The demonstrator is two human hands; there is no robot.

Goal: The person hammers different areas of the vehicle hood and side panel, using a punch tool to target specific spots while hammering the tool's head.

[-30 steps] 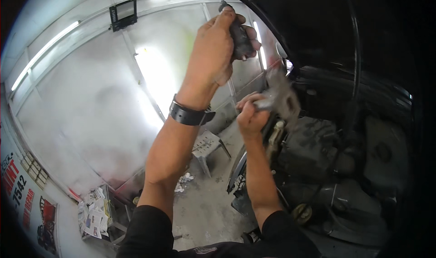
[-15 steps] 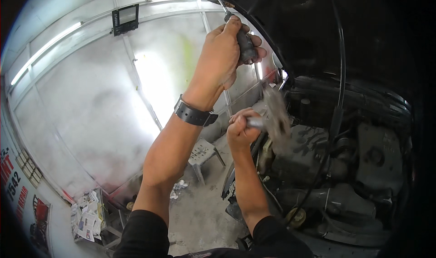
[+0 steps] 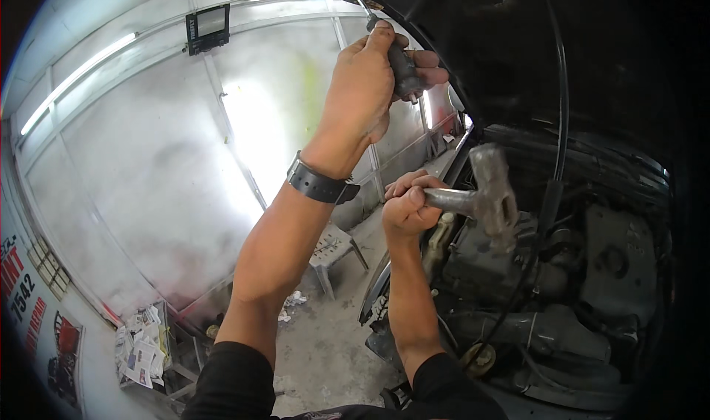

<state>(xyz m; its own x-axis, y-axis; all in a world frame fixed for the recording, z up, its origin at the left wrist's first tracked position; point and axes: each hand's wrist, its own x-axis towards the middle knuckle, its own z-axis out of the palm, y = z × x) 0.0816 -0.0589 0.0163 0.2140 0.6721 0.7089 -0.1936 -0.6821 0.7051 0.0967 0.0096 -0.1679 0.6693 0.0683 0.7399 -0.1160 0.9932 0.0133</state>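
Note:
A screwdriver (image 3: 404, 71) with a thick dark handle is in my left hand (image 3: 364, 76), raised high in front of me. Its metal shaft points up and left, and its tip meets the edge of the raised car hood (image 3: 473, 42). Thumb and palm pin the handle while some fingers stretch out past it. Lower down, my right hand (image 3: 411, 204) wraps round the metal handle of a worn hammer (image 3: 494, 198). The hammer's head stands to the right of the fist, below and apart from the screwdriver's butt end.
Beneath the hood lies an engine bay (image 3: 547, 301), with a dark strut (image 3: 556, 124) rising through it. A dusty plastic stool (image 3: 333, 251) stands on the floor beyond my arms. Newspapers (image 3: 142, 350) cover a stand at the lower left. A lamp (image 3: 208, 30) hangs on the pale wall.
The hammer, blurred before, has shifted right and now shows sharply, with my right hand slightly further right. My left hand's outer fingers have stretched further from the screwdriver handle.

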